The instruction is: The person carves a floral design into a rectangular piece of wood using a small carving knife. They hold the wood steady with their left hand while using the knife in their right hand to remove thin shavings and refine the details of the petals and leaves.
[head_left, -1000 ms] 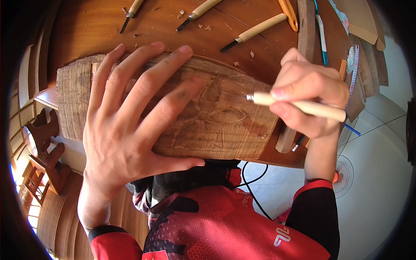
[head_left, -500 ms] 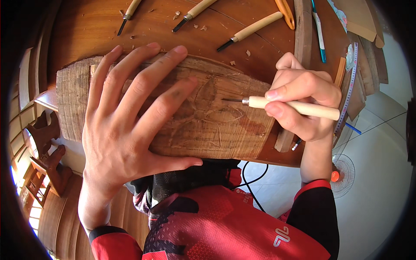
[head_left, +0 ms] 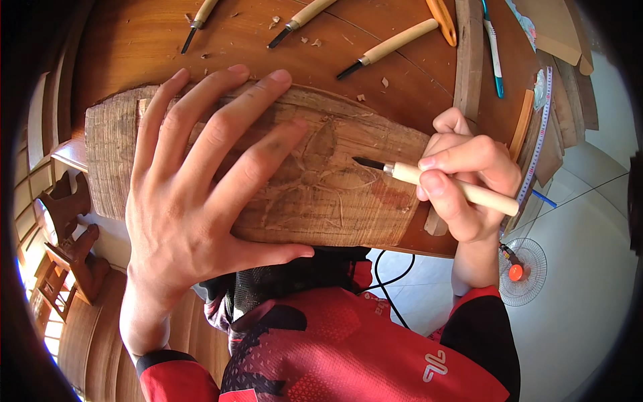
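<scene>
In the head view, the left hand (head_left: 191, 191) lies palm-down, fingers spread wide and gripping nothing, on the carved wooden board (head_left: 321, 201) beneath them. The right hand (head_left: 477, 181) has its thumb and fingers closed around the handle of a carving knife (head_left: 407, 173); the dark blade reaches left of those fingertips over the board, though contact cannot be told. Beyond the left fingertips, three more carving tools (head_left: 392, 47) and wood shavings (head_left: 384, 82) lie on the brown tabletop (head_left: 234, 47).
</scene>
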The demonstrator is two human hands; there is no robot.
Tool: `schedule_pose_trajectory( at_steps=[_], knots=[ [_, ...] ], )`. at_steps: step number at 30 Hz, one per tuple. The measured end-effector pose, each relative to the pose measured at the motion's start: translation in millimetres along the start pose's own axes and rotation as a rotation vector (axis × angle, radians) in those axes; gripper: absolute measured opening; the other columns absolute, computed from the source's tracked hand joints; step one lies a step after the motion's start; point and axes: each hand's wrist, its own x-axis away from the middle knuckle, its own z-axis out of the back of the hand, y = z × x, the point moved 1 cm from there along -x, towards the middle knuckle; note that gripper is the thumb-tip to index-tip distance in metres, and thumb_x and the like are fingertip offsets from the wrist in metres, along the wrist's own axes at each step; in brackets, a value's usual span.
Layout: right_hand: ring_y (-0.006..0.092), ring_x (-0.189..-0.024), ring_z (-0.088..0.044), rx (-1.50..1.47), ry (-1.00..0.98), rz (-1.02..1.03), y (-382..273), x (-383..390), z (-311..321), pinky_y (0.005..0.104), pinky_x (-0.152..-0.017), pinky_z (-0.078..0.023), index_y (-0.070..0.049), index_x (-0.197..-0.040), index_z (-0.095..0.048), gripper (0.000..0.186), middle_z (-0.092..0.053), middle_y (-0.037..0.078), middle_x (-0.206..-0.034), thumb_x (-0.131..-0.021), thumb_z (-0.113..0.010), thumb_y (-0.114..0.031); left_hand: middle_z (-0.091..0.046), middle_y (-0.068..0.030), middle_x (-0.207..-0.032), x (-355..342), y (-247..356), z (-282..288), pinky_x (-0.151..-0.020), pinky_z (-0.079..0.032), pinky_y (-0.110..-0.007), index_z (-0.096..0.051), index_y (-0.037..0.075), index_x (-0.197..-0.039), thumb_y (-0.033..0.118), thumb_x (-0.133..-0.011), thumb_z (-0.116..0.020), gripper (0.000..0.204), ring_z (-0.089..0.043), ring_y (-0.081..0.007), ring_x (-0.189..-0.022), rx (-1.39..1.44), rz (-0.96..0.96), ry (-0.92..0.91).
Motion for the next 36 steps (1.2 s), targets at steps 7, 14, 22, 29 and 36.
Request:
schedule_pose_trajectory(
  at_steps=[7, 14, 22, 29, 36],
  knots=[
    [0.0135, -0.055, -0.065, 0.033, 0.049, -0.005, -4.1, 9.8, -8.2, 0.0348, -0.074, -0.04, -0.004, -0.09, -0.066, 0.015, -0.071, 0.004, -0.066, -0.086, -0.08, -0.001, -0.061, -0.015, -0.149, 0.7, -0.2, 0.4, -0.12, -0.037, -0.062, -0.069, 0.011, -0.131, 0.078, -0.054, -0.082, 0.103, -0.055, -0.0405, -0.139, -0.005, -0.003, 0.001],
    [0.0146, -0.056, -0.063, 0.114, 0.139, 0.008, -8.6, 20.9, -18.7, 0.0371, -0.078, -0.04, -0.004, -0.091, -0.066, 0.016, -0.072, 0.006, -0.069, -0.085, -0.08, -0.001, -0.061, -0.0155, -0.149, 0.2, 0.5, 0.7, -0.12, -0.037, -0.062, -0.068, 0.01, -0.131, 0.077, -0.054, -0.082, 0.103, -0.055, -0.0409, -0.139, -0.015, -0.002, -0.007],
    [0.0152, -0.055, -0.061, 0.222, 0.112, 0.099, -10.8, 1.2, -22.2, 0.0355, -0.072, -0.039, -0.006, -0.09, -0.068, 0.02, -0.07, 0.003, -0.068, -0.078, -0.084, 0.0, -0.061, -0.0155, -0.15, -0.2, 0.6, 1.4, -0.12, -0.036, -0.062, -0.068, 0.01, -0.132, 0.076, -0.054, -0.084, 0.103, -0.054, -0.0414, -0.14, -0.017, -0.002, -0.005],
    [0.016, -0.055, -0.063, 0.27, 0.07, 0.209, -7.9, -3.4, -18.5, 0.0348, -0.068, -0.038, -0.007, -0.086, -0.069, 0.024, -0.07, 0.002, -0.069, -0.072, -0.088, -0.001, -0.061, -0.0156, -0.15, 0.6, 1.9, 0.8, -0.12, -0.036, -0.062, -0.068, 0.01, -0.132, 0.075, -0.056, -0.084, 0.101, -0.055, -0.0412, -0.14, -0.008, 0.0, 0.0],
    [0.0168, -0.055, -0.063, 0.302, 0.015, 0.216, -13.7, -4.5, -14.4, 0.0355, -0.067, -0.041, -0.004, -0.088, -0.068, 0.023, -0.07, 0.004, -0.069, -0.075, -0.086, 0.001, -0.06, -0.016, -0.15, 1.2, 0.4, 0.7, -0.12, -0.036, -0.062, -0.068, 0.01, -0.131, 0.076, -0.058, -0.083, 0.1, -0.054, -0.0418, -0.14, -0.01, -0.006, -0.001]
  ],
)
